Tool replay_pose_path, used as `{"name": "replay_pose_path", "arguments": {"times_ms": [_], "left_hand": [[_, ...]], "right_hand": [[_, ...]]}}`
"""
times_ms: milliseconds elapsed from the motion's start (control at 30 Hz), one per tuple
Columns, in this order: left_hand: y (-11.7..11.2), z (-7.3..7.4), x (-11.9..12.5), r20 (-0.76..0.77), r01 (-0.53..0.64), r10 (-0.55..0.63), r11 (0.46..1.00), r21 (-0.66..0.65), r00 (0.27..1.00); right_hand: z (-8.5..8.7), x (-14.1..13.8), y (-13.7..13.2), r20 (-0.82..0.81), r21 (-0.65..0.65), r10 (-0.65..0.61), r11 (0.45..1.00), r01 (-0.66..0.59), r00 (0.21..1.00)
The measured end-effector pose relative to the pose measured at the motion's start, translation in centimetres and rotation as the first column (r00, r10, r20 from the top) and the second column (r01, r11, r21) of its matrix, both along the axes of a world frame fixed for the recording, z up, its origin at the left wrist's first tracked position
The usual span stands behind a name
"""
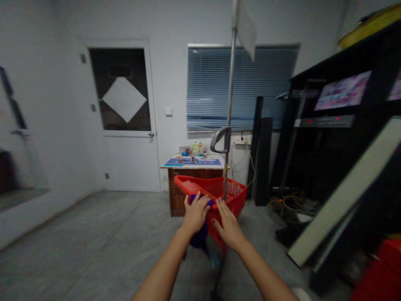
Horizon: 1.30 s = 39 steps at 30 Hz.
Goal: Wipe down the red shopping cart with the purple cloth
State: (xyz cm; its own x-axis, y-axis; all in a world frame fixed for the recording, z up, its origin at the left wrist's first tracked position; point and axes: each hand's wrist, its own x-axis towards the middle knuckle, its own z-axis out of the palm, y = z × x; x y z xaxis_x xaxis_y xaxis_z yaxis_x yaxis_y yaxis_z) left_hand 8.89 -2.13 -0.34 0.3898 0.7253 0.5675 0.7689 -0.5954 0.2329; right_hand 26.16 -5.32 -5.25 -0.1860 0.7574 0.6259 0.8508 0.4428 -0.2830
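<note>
A red plastic shopping cart (239, 202) with a perforated basket stands in front of me, a metal pole (231, 79) rising at its far side. My left hand (197, 212) is at the cart's near rim with a purple cloth (199, 241) under its fingers; the cloth hangs down below the palm. The fingers curl over the rim and press the cloth there. Just to the right, my right hand (229, 223) rests on the rim and side of the basket. Its fingers are stretched out and hold nothing. A grey looped handle (220, 140) is fixed to the pole.
Behind the cart stands a small wooden desk (177, 200) with bottles and a blue printed sheet on top. A white door (133, 163) is at the left. Dark shelving with lit screens (343, 91), a leaning pale board (341, 194) and floor cables (293, 203) are on the right.
</note>
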Motion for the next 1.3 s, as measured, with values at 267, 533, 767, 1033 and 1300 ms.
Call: {"name": "replay_pose_path", "arguments": {"times_ms": [267, 533, 767, 1033, 1300], "left_hand": [[0.5, -0.3, -0.5, 0.002, 0.001, -0.001, 1.000, -0.001, 1.000], [0.2, -0.8, 0.0, 0.053, -0.013, 0.015, 1.000, -0.028, 0.998], [0.3, -0.5, -0.4, 0.033, -0.029, 0.031, 0.999, -0.033, 0.999], [1.9, -0.6, -4.0, 0.002, -0.064, 0.064, 0.998, -0.019, 0.998], [0.9, -0.5, -4.4, 0.005, -0.169, 0.169, 0.983, 0.079, 0.986]], "right_hand": [[-1.5, 0.9, 0.1, 0.002, 0.086, -0.006, 0.996, 0.006, 1.000], [-3.5, 3.1, 4.0, -0.172, -0.044, -0.148, 0.989, 0.142, 0.974], [-3.3, 3.3, 5.1, -0.180, -0.068, -0.111, 0.993, 0.100, 0.977], [-2.3, 0.1, 3.5, -0.071, -0.030, -0.125, 0.992, 0.123, 0.990], [-1.2, -2.4, 3.3, 0.003, -0.097, -0.072, 0.993, 0.072, 0.997]]}}
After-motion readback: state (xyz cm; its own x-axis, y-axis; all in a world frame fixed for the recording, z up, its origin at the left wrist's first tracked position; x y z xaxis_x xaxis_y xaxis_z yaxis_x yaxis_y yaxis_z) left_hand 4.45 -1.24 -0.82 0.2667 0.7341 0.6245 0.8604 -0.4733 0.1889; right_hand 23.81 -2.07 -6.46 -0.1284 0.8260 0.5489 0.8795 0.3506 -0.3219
